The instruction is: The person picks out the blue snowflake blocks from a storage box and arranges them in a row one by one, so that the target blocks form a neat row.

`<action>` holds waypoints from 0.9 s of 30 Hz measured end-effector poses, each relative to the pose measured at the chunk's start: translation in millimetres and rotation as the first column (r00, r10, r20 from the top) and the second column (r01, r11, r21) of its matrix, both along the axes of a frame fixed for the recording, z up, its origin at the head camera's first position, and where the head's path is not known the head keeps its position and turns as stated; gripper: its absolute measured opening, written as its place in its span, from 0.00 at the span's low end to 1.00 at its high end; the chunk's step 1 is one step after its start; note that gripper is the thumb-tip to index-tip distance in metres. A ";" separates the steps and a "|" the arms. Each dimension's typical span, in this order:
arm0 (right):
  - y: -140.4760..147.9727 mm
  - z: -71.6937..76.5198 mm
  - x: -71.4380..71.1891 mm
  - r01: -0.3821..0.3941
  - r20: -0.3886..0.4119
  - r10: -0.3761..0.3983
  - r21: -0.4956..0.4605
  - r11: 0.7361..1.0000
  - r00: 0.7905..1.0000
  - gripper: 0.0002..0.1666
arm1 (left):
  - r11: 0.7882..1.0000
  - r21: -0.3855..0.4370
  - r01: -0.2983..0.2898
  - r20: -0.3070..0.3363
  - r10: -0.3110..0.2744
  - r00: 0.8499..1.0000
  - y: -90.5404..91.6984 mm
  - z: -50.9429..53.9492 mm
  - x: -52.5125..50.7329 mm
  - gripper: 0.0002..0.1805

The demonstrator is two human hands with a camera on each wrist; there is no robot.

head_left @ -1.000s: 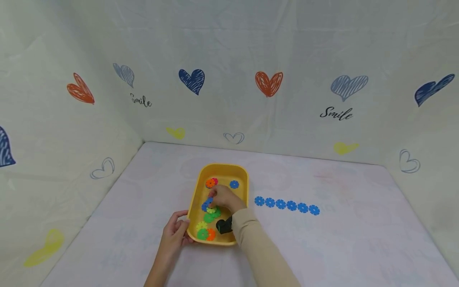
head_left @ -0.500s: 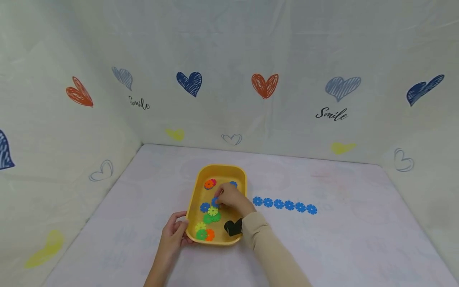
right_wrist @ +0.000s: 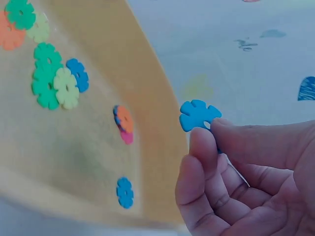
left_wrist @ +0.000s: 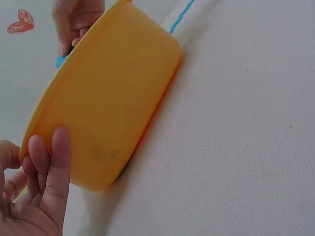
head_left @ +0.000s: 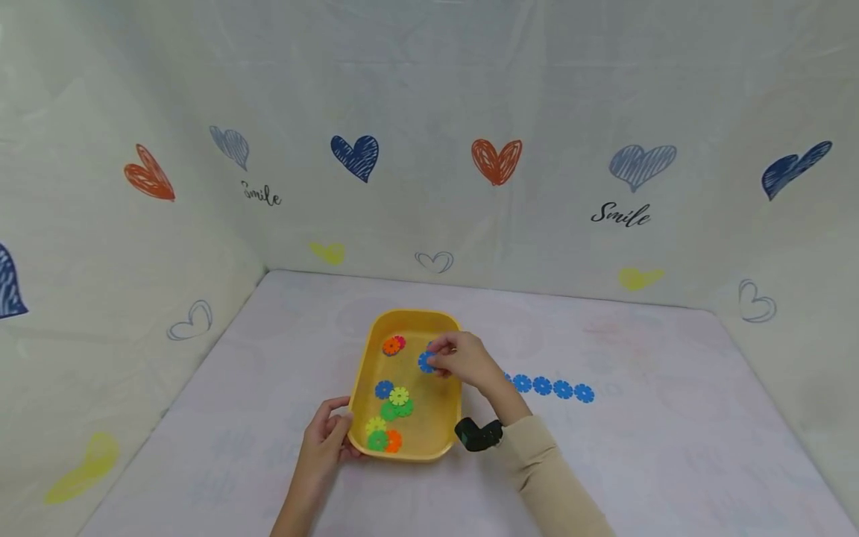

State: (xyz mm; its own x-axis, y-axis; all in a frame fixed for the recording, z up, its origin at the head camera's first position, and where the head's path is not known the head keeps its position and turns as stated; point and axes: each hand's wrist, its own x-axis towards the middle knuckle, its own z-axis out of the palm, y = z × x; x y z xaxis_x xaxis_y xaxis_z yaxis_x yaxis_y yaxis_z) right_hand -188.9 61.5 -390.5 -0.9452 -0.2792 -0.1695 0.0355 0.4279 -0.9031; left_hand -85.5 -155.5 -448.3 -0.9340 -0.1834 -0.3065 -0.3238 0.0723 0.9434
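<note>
1. We see the right grip (head_left: pixel 464 359) closed in a pinch, thumb against fingers, on a blue disc (right_wrist: pixel 198 116) with a notched, flower-like edge.
2. That disc is at the right grip's fingertips, raised over the right side of a yellow tray (head_left: pixel 429 429).
3. We see the left grip (head_left: pixel 321 441) clasping the tray's near left corner, with fingers against the outer wall.
4. Inside the tray, just right of the left grip, we find a green disc (head_left: pixel 378 441), an orange disc (head_left: pixel 394 440) and a yellow disc (head_left: pixel 376 424), overlapping.
5. Between the two grips lies another cluster: two green discs, one pale yellow and one blue.
6. Left of the right grip, we see an orange disc overlapping a pink disc (right_wrist: pixel 127 137).
7. One more blue disc lies in the tray below the right grip, mostly hidden by its fingers in the head view.
8. On the worktop (head_left: pixel 671 447), right of the right grip, we see a row of blue discs (head_left: pixel 542 385), partly covered by the wrist.
</note>
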 end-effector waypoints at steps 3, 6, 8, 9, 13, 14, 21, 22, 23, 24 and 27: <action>13.2 1.8 3.4 0.056 0.001 -0.056 -0.004 0.998 0.998 0.08 | 1.000 -0.007 0.007 -0.005 -0.007 1.000 0.1 0.8 0.4 0.20; 28.2 2.3 6.6 0.120 0.015 -0.120 0.004 0.993 0.993 0.08 | 1.000 -0.004 0.003 0.001 -0.003 1.000 0.2 1.1 0.1 0.19; 39.1 1.7 8.7 0.160 0.024 -0.161 0.014 0.987 0.987 0.09 | 1.000 -0.004 0.002 0.004 -0.002 1.000 0.3 1.0 -0.2 0.19; 44.5 1.2 9.5 0.177 0.026 -0.177 0.017 0.984 0.984 0.10 | 1.000 -0.003 0.001 0.006 -0.001 1.000 0.3 0.8 -0.4 0.19; 67.5 -1.6 13.8 0.227 0.017 -0.228 0.034 0.973 0.974 0.12 | 1.000 0.004 0.000 0.009 0.000 1.000 0.0 0.5 -0.7 0.19; 73.1 -2.4 14.8 0.236 0.017 -0.236 0.034 0.971 0.972 0.12 | 1.000 0.006 0.002 0.004 -0.002 1.000 -0.2 0.4 -0.3 0.19; 114.0 -13.8 21.2 0.286 0.030 -0.288 0.054 0.957 0.957 0.15 | 1.000 0.013 0.010 -0.004 -0.010 1.000 -1.4 0.4 0.8 0.20; 119.5 -15.4 22.1 0.296 0.036 -0.298 0.060 0.953 0.954 0.15 | 1.000 0.013 0.010 -0.002 -0.010 1.000 -1.5 0.5 0.8 0.20; 124.6 -16.4 23.3 0.305 0.044 -0.308 0.065 0.950 0.950 0.15 | 1.000 0.013 0.014 -0.007 -0.014 1.000 -1.6 0.3 0.9 0.20; 129.6 -17.2 24.6 0.313 0.050 -0.317 0.072 0.947 0.947 0.16 | 1.000 0.014 0.014 -0.008 -0.014 1.000 -1.7 0.2 0.9 0.20; 144.3 -20.5 27.3 0.335 0.061 -0.340 0.082 0.939 0.938 0.17 | 1.000 0.013 0.016 -0.011 -0.015 1.000 -1.8 0.7 1.2 0.20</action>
